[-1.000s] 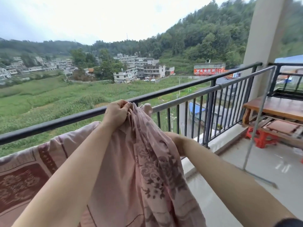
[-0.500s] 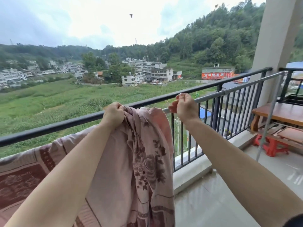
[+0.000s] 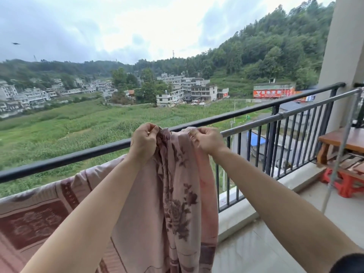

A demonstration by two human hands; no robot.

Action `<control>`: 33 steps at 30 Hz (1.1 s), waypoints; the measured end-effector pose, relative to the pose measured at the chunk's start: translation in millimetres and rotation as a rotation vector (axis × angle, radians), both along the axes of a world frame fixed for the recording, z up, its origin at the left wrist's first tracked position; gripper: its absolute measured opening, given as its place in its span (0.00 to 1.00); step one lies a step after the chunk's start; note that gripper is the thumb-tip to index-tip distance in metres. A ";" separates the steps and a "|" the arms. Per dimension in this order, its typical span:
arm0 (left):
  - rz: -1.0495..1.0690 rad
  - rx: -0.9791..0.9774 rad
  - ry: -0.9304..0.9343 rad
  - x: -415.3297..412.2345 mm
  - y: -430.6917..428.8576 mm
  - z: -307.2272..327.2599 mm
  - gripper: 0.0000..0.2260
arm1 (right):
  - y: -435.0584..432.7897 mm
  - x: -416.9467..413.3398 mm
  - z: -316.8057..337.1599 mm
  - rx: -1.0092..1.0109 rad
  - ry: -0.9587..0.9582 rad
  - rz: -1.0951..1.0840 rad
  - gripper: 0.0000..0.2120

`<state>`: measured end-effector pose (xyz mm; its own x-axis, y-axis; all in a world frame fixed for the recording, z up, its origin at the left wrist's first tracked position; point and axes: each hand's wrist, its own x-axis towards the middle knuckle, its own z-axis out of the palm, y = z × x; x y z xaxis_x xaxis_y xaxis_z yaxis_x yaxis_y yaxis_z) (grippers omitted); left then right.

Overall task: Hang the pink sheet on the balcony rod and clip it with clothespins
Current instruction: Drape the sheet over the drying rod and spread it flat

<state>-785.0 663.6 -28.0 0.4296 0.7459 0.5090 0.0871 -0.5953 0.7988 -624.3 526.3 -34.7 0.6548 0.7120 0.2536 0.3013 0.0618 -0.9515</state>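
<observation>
The pink sheet (image 3: 177, 194), printed with dark maroon flowers, hangs bunched over the silver balcony rod (image 3: 275, 118), and its left part spreads along the rod towards the lower left. My left hand (image 3: 143, 141) grips the gathered top edge of the sheet at the rod. Just to the right, my right hand (image 3: 206, 139) pinches the sheet's top edge where the bare rod begins. No clothespin is visible.
A black railing (image 3: 246, 111) runs just behind the rod, with fields and buildings far below. At the right stand a pillar (image 3: 342, 56), a wooden table (image 3: 346, 137) and a red stool (image 3: 342, 184). The rod's thin support leg (image 3: 334, 164) reaches the tiled floor (image 3: 275, 243).
My right hand came up from below the sheet to the rod, then moved left and took hold of the sheet's top edge. My left hand kept its grip. The view tilted slightly upward.
</observation>
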 end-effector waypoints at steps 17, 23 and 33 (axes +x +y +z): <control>0.144 -0.064 0.101 8.6 15.1 -7.7 0.16 | -37.9 73.7 -47.3 -0.280 -0.296 -0.267 0.24; -0.058 0.043 0.232 -1.1 16.3 -19.6 0.14 | -23.7 62.7 -60.7 -0.304 -0.420 -0.091 0.12; 0.438 0.443 0.559 -4.0 12.8 -27.0 0.23 | -27.7 112.7 -40.9 0.096 -0.083 -0.602 0.15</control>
<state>-789.0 676.4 -54.9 0.4235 0.6855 0.5923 0.6977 -0.6638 0.2694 -511.6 498.6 -75.6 0.9103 0.1945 0.3654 0.3826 -0.0578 -0.9221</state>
